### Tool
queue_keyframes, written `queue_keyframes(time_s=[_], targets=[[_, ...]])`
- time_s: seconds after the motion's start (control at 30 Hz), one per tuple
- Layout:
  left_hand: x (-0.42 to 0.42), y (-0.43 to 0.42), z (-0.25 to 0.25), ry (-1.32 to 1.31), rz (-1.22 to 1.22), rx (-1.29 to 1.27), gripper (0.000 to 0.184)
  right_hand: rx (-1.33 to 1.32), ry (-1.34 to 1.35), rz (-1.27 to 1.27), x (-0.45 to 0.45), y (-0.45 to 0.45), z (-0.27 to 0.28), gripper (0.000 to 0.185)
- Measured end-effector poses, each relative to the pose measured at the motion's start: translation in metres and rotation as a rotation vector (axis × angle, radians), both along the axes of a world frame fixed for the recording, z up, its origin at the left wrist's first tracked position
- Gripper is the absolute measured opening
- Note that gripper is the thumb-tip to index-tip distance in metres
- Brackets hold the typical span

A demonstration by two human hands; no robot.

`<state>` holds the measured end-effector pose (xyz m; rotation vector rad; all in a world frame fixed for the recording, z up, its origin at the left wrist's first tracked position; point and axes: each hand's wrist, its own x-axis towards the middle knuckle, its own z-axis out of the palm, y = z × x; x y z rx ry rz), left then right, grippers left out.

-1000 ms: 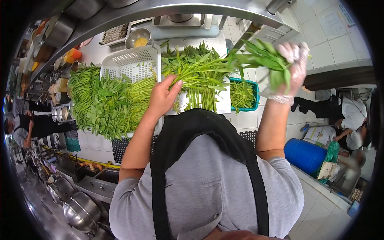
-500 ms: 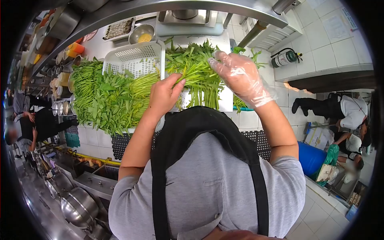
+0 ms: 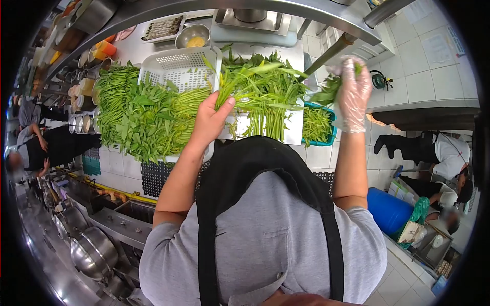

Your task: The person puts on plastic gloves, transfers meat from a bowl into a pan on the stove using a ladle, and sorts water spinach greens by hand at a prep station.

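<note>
My left hand (image 3: 212, 116), bare, is closed around a bunch of water spinach stems (image 3: 240, 84) above the table, by the right edge of a white perforated basket (image 3: 217, 66). Raised to the right, my right hand (image 3: 356, 92) in a clear plastic glove grips some leafy tops (image 3: 329, 91), which hang from its fingers. Between the hands a pile of water spinach (image 3: 265, 120) covers a white board (image 3: 292, 133). More greens (image 3: 148, 117), stems and leaves, fill the front of the basket. Below my right hand is a teal basket (image 3: 333, 133) holding cut stems (image 3: 316, 124).
A metal bowl (image 3: 193, 36) with yellow bits and a tray (image 3: 163, 28) stand at the back. A steel shelf edge (image 3: 255, 6) and a post (image 3: 326, 56) cross ahead. Co-workers are at far left and far right, near a blue barrel (image 3: 390, 210).
My right hand has pulled away from the bunch to the right, carrying leafy tops. My left hand has kept its hold on the stems. The teal basket now shows more fully.
</note>
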<state>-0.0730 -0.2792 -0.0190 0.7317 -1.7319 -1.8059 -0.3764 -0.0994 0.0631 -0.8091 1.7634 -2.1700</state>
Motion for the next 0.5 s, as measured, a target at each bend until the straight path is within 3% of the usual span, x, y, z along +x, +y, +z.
queue_keyframes(time_s=[0.13,0.2,0.23,0.27,0.33,0.47,0.5], targets=[[0.0,-0.003,-0.001,-0.079,0.021,0.191,0.028,0.163,0.268,-0.185,0.015,0.016,0.042,0.015],[-0.006,0.0,0.003,-0.048,0.017,0.192,0.026,0.532,0.56,0.162,0.031,0.021,0.065,0.019],[-0.008,0.001,0.004,-0.048,0.008,0.188,0.026,0.542,0.778,0.351,0.022,0.019,0.054,0.026],[-0.01,0.002,0.004,-0.047,-0.009,0.162,0.026,0.541,0.777,0.341,0.022,0.016,0.042,0.026],[-0.013,0.002,0.006,-0.046,-0.031,0.13,0.026,0.663,1.07,0.38,0.027,0.006,0.02,0.03],[-0.019,0.005,0.009,0.027,-0.066,0.022,0.022,0.607,1.146,0.381,0.027,-0.009,-0.012,0.037],[-0.019,0.005,0.009,0.055,-0.066,0.0,0.023,0.637,1.061,0.494,0.029,-0.013,-0.011,0.039]])
